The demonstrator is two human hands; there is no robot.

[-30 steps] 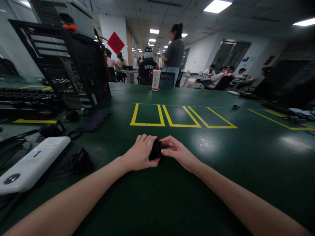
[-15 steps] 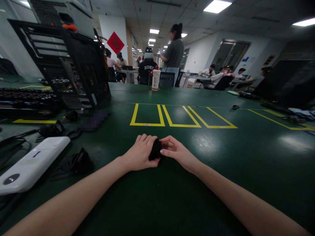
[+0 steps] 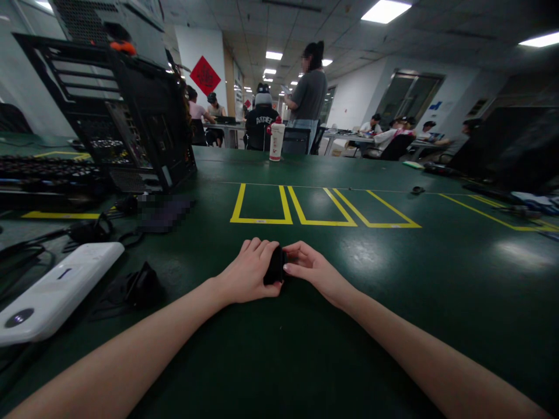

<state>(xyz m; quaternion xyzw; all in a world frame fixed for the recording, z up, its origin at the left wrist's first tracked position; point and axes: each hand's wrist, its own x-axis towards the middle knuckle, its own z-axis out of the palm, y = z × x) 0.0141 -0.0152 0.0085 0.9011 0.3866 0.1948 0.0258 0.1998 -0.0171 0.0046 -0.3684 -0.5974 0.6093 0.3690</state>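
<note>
A small black object is between my hands, low over the green table. My left hand is wrapped round its left side, with the thumb at the bottom edge. The fingertips of my right hand pinch at its right edge. What the object is cannot be made out. Beyond my hands, yellow tape outlines mark the table top.
On the left are a white device, a black strapped item, cables and a black computer case. A white cup stands at the far edge. Several people are beyond the table; one person stands.
</note>
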